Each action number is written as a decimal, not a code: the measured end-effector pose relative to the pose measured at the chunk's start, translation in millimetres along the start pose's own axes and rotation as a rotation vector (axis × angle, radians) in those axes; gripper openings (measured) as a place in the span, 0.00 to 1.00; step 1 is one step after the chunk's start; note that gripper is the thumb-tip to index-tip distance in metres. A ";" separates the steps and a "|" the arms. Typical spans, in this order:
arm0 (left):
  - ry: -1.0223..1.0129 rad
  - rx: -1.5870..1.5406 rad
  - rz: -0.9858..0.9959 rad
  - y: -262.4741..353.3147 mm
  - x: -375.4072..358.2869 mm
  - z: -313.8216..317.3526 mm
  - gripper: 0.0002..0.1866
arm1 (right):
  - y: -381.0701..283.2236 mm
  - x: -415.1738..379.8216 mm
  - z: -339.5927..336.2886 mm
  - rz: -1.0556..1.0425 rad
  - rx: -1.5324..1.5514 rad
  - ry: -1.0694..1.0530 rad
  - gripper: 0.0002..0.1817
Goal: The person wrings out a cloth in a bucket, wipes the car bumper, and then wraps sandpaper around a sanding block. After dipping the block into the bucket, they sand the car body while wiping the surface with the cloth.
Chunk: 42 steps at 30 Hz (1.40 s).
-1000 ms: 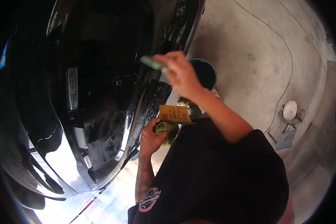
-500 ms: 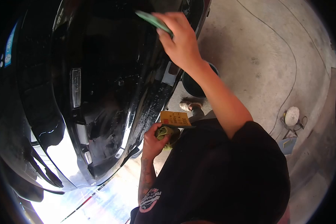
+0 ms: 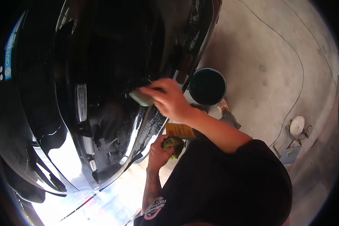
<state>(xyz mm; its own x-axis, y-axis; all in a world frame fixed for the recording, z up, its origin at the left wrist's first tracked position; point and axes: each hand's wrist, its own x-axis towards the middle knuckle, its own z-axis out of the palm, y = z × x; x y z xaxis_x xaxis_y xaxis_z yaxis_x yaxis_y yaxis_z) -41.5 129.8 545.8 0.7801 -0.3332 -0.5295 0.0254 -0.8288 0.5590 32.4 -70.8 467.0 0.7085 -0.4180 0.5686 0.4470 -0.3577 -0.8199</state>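
My right hand [image 3: 173, 100] is closed on a thin grey-green sanding pad [image 3: 142, 98], slightly blurred. The pad lies against the wet black bumper [image 3: 113, 67] of a car. Lower down, close to my body, my left hand [image 3: 160, 153] is wrapped around a bunched olive-green cloth [image 3: 172, 146]. A yellow sheet of sandpaper [image 3: 180, 130] with printing on it sticks up beside the cloth, apparently in the same hand; its lower part is hidden.
A dark bucket [image 3: 208, 86] of dark liquid stands on the concrete floor [image 3: 263, 49] by the car's edge. Farther right are a stand with a round pale top [image 3: 297, 125] and a grey-blue panel [image 3: 290, 155]. A cable runs across the floor.
My right hand has come down and toward me with the pad, from the upper panel to the bumper's middle. My left hand still holds the cloth. More of the bucket shows.
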 end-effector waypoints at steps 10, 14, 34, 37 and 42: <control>-0.030 -0.116 -0.094 -26.9 -9.9 14.7 0.22 | 110.8 -181.6 -186.0 1.281 0.423 0.046 0.24; -0.062 -0.122 -0.068 -18.8 -6.2 18.0 0.20 | 104.0 -195.5 -161.4 1.384 0.840 0.142 0.30; 0.171 -0.333 0.051 33.7 9.4 -4.9 0.46 | -7.9 -78.0 -49.1 0.609 0.675 -0.654 0.32; 0.147 -0.336 0.057 25.4 12.0 -3.7 0.46 | -9.5 -76.0 -49.3 0.610 0.664 -0.673 0.30; 0.156 -0.301 0.059 28.3 11.4 0.1 0.48 | -15.2 -78.1 -55.9 0.577 0.580 -0.675 0.28</control>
<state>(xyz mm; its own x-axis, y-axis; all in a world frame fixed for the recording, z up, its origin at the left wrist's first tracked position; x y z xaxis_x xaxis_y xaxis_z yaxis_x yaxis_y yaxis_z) -31.9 102.6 555.6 0.8713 -0.2844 -0.4000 0.1426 -0.6330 0.7609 -60.2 -79.4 438.8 0.9734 0.2167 0.0744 0.0123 0.2745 -0.9615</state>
